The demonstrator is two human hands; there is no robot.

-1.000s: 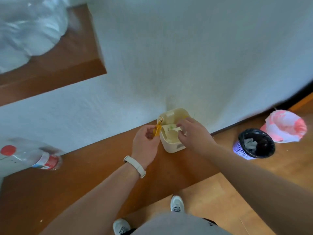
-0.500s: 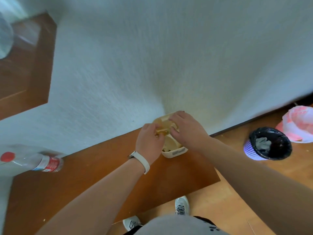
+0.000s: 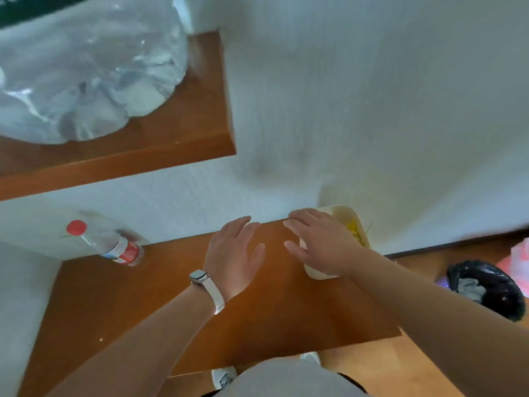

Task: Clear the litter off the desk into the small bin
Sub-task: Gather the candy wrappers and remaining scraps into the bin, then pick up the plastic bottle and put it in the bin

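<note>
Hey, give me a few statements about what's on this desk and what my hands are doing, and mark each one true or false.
1. The left hand and right hand hold nothing. True.
2. The small bin sits at the left end of the desk. False: it sits at the right end, by the wall.
3. A red-capped bottle is on the desk. True.
4. The small bin is empty. False: yellow litter shows inside.
5. The black-lined basket stands on the desk. False: it is on the floor.

Worn on the head, wide-angle, aimed forward and steeply down; close above left grip (image 3: 233, 253) and right grip (image 3: 320, 245), counter (image 3: 171, 296) beneath them, wall (image 3: 372, 124) beyond, floor (image 3: 415, 368) nearer the wearer.
</note>
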